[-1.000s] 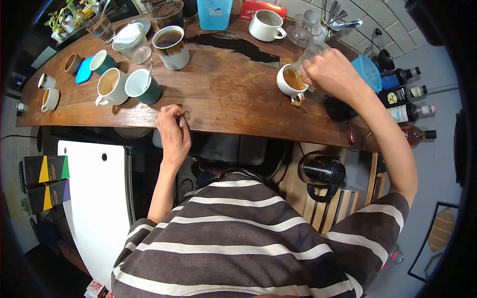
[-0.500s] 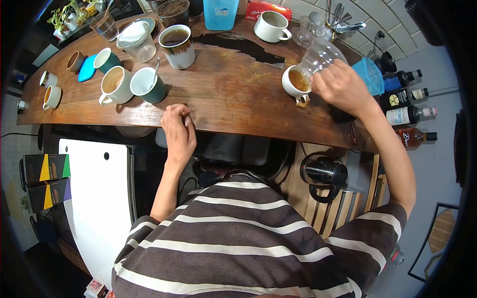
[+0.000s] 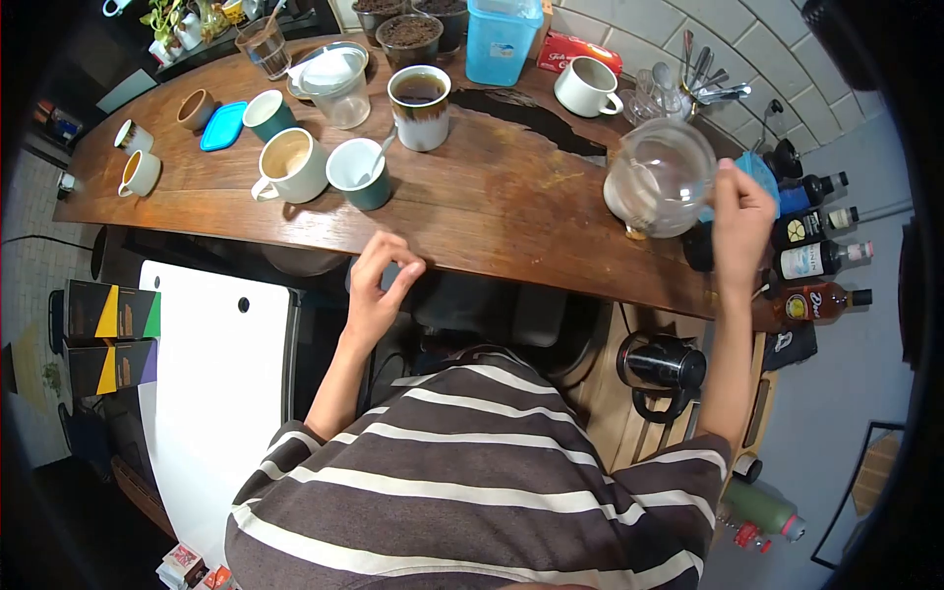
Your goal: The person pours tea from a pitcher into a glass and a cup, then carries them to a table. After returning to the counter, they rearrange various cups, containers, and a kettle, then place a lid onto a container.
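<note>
My right hand (image 3: 742,211) is closed around the handle of a clear glass carafe (image 3: 674,172) at the right of the counter. The carafe looks close to upright, with its round mouth facing me. Behind it a white cup (image 3: 618,202) is mostly hidden; only its left side and brown base show. My left hand (image 3: 383,280) hovers at the counter's front edge with nothing in it, fingers bent and thumb apart. Nearest to it stands a green cup (image 3: 366,195) with a spoon (image 3: 385,146) inside. A tall white-and-brown cup (image 3: 421,128) holds dark liquid.
A cream mug (image 3: 297,182), other small cups and a lidded clear container (image 3: 344,103) stand on the left of the wooden counter (image 3: 492,221). Along the back are a blue container (image 3: 500,49), a white mug (image 3: 580,93) and glasses. Bottles (image 3: 811,261) line the right; a black kettle (image 3: 664,364) sits below.
The carafe has come off its tilt over the white cup, now upright and nearer me, covering most of it. My left hand has drawn back from the counter, and its thumb has spread.
</note>
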The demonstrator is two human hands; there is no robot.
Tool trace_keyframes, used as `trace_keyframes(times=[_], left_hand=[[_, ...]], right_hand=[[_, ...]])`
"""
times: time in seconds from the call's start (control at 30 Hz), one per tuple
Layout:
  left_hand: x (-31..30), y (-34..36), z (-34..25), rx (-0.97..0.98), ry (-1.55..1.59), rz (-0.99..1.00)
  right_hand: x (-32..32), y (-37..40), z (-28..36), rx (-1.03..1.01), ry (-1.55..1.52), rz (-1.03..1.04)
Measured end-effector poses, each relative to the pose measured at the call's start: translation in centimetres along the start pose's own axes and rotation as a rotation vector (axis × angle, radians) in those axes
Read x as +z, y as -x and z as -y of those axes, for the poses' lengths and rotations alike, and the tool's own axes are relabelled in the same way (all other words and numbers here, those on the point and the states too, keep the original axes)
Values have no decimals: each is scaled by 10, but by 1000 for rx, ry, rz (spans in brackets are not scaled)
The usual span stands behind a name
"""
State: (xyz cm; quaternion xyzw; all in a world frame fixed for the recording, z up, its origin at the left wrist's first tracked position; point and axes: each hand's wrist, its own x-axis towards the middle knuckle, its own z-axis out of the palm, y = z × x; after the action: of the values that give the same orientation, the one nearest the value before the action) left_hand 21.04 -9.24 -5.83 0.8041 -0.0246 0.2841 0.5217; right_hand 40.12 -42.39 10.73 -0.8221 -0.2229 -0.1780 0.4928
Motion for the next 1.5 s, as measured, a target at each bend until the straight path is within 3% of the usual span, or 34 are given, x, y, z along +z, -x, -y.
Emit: trace_keyframes(times=[0.13, 0.27, 0.37, 0.53, 0.6, 0.8, 0.93, 1.0, 1.13, 1.2, 1.27, 1.4, 1.5], left_hand=[[-15, 5, -4, -53, 69, 101], [-29, 9, -6, -46, 117, 136], [-42, 16, 6, -7, 184, 170], [-56, 23, 7, 5, 314, 261], [-54, 29, 5, -239, 388, 143], [-61, 24, -4, -141, 147, 140], [-65, 27, -2, -160, 183, 213], [-67, 26, 4, -43, 151, 276], [-66, 27, 8, -18, 146, 284], [-66, 28, 3, -163, 149, 256], [-65, 27, -2, -144, 150, 236], [-67, 28, 2, -81, 109, 217], [-87, 20, -16, -55, 110, 266]], right_hand=[[69, 22, -6, 178, -170, 34], [119, 32, -37, 48, -187, 36], [131, 37, -50, 187, -246, 88], [145, 44, -49, 246, -303, 62], [148, 45, -53, 271, -327, 51], [152, 53, -62, 336, -462, 26], [153, 60, -62, 275, -360, 49], [152, 63, -59, 264, -344, 60], [150, 63, -40, 176, -66, 3], [147, 65, -32, 137, 21, -3], [145, 67, -23, -52, 170, -161], [122, 83, 3, -118, 281, -276], [98, 102, -10, -2, 311, -385]])
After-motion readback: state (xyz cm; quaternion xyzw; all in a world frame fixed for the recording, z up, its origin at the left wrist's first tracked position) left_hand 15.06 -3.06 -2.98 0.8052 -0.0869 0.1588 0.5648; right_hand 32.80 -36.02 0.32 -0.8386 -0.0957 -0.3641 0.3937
